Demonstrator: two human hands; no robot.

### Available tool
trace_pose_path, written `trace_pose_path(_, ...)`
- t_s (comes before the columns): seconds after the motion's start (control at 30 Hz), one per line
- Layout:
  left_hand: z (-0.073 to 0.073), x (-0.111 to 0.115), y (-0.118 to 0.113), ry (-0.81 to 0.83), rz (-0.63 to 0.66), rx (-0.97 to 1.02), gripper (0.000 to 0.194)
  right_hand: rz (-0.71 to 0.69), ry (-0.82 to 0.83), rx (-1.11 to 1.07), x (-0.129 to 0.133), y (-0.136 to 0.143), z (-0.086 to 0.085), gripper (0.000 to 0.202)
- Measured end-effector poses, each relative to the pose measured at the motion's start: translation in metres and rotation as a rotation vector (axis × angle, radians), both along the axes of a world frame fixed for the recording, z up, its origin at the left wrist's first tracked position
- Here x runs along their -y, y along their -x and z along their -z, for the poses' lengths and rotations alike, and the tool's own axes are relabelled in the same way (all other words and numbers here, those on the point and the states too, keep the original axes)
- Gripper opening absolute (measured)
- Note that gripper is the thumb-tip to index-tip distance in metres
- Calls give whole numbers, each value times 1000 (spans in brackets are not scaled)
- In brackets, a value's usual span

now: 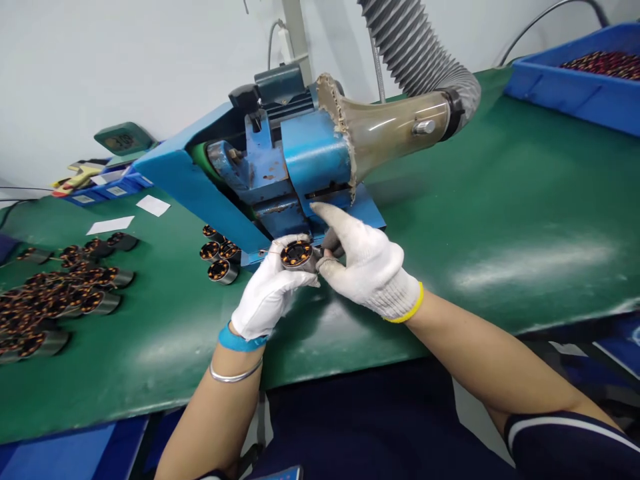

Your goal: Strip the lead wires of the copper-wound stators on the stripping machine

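A round motor stator [299, 254] with a metal shell, black top and copper windings is held in front of the blue belt-driven machine [317, 157]. My left hand [267, 293], in a white glove, wraps round it from the left. On its right side is my right hand [367, 257], also gloved, with greyed fingertips. The right index finger stretches up toward the slot under the machine's blue cover, while the thumb and other fingers close together beside the stator. Whatever lies between those fingertips is too small or hidden to make out.
Several stators [220, 270] stand left of the machine, and a larger group [65, 293] is at the far left. A clear funnel [395, 130] joins a grey hose [425, 50]. Blue bins [575, 93] sit at the back right. White papers [110, 225] lie at left.
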State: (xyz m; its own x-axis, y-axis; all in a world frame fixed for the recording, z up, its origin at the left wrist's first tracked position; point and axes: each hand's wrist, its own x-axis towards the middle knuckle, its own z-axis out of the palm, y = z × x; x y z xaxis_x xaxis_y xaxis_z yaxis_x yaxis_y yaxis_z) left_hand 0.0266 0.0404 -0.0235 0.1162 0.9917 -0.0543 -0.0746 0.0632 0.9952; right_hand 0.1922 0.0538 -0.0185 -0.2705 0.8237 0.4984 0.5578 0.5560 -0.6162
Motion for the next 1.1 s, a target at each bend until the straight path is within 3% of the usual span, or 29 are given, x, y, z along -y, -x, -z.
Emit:
trace_pose_path(0.13, 0, -1, 0, 7, -38, -36, 54, 66, -62, 39, -1, -5, -5, 70)
trace_pose_path(0.27, 7, -1, 2, -235, -203, -326, 56, 158, -158, 164, -2, -10, -14, 67)
trace_pose_path(0.4, 13, 0, 0, -418, -264, -518, 48, -38, -286, 169, -5, -11, -17, 63)
trace_pose_path(0.5, 13, 3, -1, -509, -251, -593, 43, -125, -194, 277, -9, -9, -10, 41)
trace_pose_path(0.6, 11, 4, 1, -592, -237, -602, 43, 9, -59, 297, -16, -15, -5, 30)
trace_pose_path(0.67, 10, 5, 3, -646, -251, -583, 43, 72, -46, 142, -21, -23, -7, 28)
trace_pose_path(0.77, 9, 4, 5, -713, -257, -573, 43, -111, 32, -115, -22, -31, -14, 32)
trace_pose_path(0.83, 8, 4, 6, -742, -231, -579, 43, -269, 103, -99, -20, -30, -16, 50)
trace_pose_path(0.9, 6, 4, 7, -756, -182, -579, 42, -358, 106, 23, -17, -26, -14, 41)
trace_pose_path(0.97, 4, 4, 8, -756, -123, -574, 40, -414, 96, 82, -17, -23, -10, 20)
trace_pose_path(1.03, 3, 4, 10, -747, -77, -557, 40, -442, 146, 30, -20, -25, -10, 17)
trace_pose_path(1.1, 3, 4, 11, -737, -66, -535, 40, -372, 206, -84, -25, -34, -14, 15)
